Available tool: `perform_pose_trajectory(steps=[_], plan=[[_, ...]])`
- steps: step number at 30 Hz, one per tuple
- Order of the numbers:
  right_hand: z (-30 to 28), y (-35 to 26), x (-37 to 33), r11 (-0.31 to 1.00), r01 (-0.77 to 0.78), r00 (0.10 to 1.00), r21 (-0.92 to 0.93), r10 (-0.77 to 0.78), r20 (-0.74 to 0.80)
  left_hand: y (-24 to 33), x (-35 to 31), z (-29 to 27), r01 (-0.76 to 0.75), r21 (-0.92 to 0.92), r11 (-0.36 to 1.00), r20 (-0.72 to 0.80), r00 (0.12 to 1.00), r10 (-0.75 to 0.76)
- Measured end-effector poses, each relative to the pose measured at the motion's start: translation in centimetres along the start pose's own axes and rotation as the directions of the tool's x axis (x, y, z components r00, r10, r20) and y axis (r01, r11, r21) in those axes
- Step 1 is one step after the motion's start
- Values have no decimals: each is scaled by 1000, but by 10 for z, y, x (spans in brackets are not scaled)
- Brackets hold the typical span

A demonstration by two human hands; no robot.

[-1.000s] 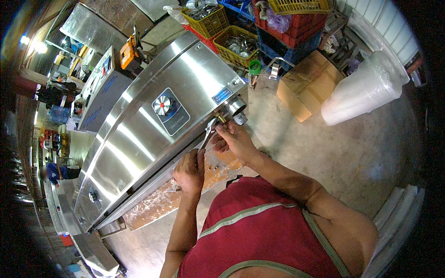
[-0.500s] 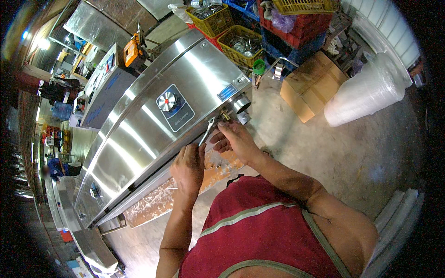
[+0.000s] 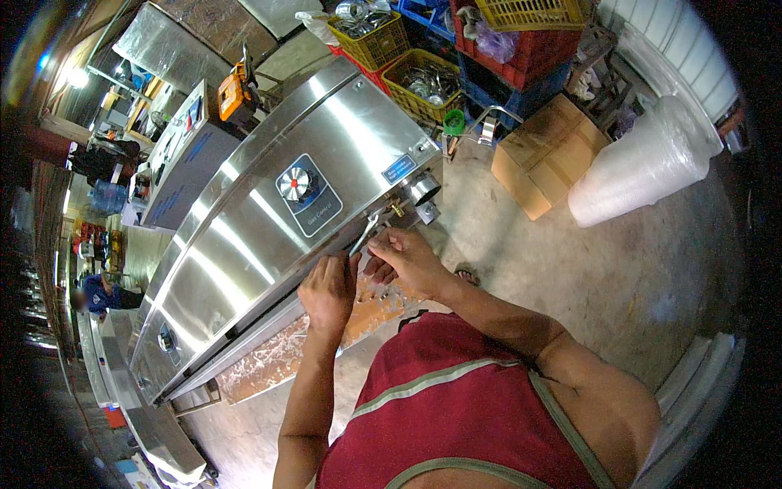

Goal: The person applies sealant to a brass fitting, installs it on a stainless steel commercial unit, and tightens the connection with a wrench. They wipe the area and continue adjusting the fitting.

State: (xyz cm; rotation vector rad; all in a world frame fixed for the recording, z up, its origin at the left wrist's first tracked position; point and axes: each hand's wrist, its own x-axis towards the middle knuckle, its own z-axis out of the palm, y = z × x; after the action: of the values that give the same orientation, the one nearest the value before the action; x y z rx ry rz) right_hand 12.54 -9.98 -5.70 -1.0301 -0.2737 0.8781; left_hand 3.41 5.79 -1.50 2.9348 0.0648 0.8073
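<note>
My left hand (image 3: 327,289) is closed around the lower end of a silver spanner (image 3: 362,236). The spanner's head points up toward a brass fitting (image 3: 396,209) at the edge of a large stainless-steel appliance (image 3: 244,220). Close beside the spanner's shaft, my right hand (image 3: 407,262) has thumb and forefinger pinched, the other fingers curled below. What lies in that pinch cannot be made out. A short steel cylinder (image 3: 424,187) sticks out of the appliance above the fitting. On the front panel is a round control knob (image 3: 295,184) with a red centre.
A cardboard box (image 3: 547,155) and a roll of bubble wrap (image 3: 639,167) stand on the floor to the right. Yellow crates (image 3: 419,73) of metal parts are at the back. Below the appliance lies a worn orange-brown board (image 3: 269,367). Another person (image 3: 102,293) is far left.
My right hand has drawn back from the brass fitting, down and left toward the spanner. The left hand stays on the spanner, nearly in place.
</note>
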Motion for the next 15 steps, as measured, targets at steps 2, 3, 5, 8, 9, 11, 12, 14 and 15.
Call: perform_pose_trajectory(steps=[2, 3, 5, 8, 9, 11, 12, 14, 15], plan=[[-1, 1, 1, 1000, -8, 1000, -4, 8, 18, -2, 3, -3, -44, -17, 999, 19, 999, 44], [-1, 0, 2, 1000, -14, 999, -6, 15, 29, -3, 4, -5, -55, -31, 998, 26, 998, 56], [1, 1, 2, 999, -16, 1000, -48, 17, 23, 0, 4, -5, -45, -16, 999, 35, 998, 45], [1, -2, 2, 998, -4, 999, -68, 6, 39, 2, 5, -5, -31, -6, 1000, 4, 1000, 31], [1, -3, 1, 998, -1, 999, -64, 4, 45, 3, 4, -5, -31, -10, 999, -8, 1000, 31], [1, -6, 1, 998, -7, 999, -59, 9, 37, 3, 4, -6, -19, -27, 999, -21, 1000, 18], [2, -8, 1, 998, -11, 999, -59, 13, 37, 2, 4, -7, -10, -36, 999, -30, 1000, 9], [2, -11, 1, 999, -29, 999, -39, 30, 36, 2, 5, -10, 4, -9, 1000, -6, 1000, -4], [2, -11, 2, 998, -46, 998, -32, 47, 34, 2, 5, -11, 7, 2, 1000, -8, 1000, -7]])
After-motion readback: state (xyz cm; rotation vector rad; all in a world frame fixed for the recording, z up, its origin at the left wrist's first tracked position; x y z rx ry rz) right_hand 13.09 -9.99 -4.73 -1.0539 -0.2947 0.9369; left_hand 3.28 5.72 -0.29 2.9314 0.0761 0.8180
